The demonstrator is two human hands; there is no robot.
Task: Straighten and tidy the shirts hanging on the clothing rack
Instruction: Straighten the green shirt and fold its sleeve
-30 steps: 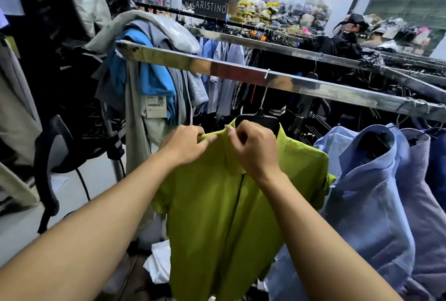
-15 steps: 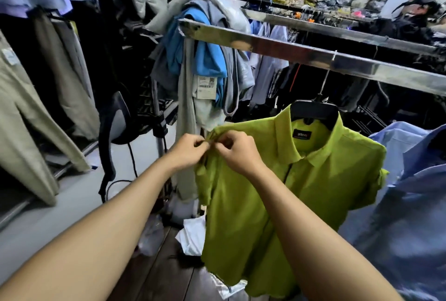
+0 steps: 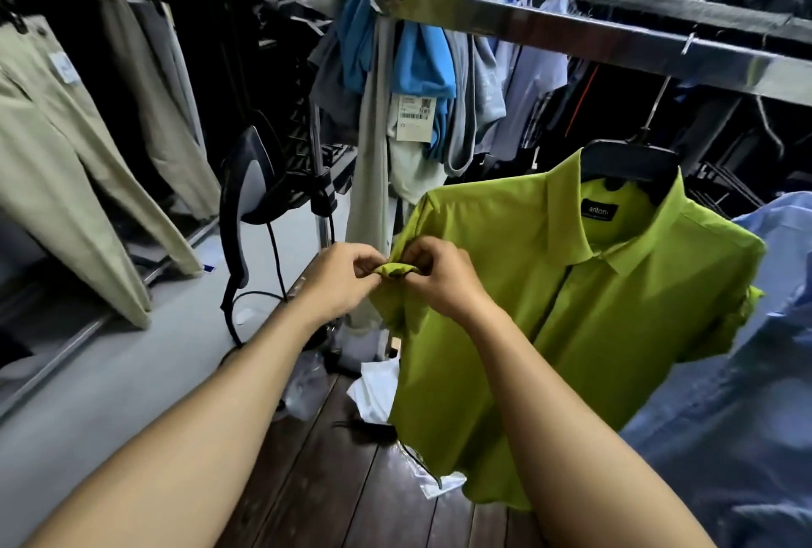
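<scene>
A lime-green short-sleeved shirt (image 3: 584, 301) hangs on a black hanger (image 3: 632, 160) from the steel rack bar (image 3: 571, 28). Its collar lies flat and the front is closed. My left hand (image 3: 340, 279) and my right hand (image 3: 433, 272) both pinch the rolled cuff of the shirt's left-side sleeve (image 3: 395, 270), fingertips nearly touching. A blue shirt (image 3: 747, 371) hangs right beside the green one and presses against its other sleeve.
Blue and grey garments (image 3: 417, 42) with a price tag are draped over the rack's end. Beige trousers (image 3: 66, 160) hang at the left. A garment steamer (image 3: 252, 182) with its cord stands on the floor, beside white paper scraps (image 3: 373, 389) on dark planks.
My hands went from the collar down and left to the sleeve cuff, and now pinch its rolled edge. My view swung left and down, bringing the rack's end closer.
</scene>
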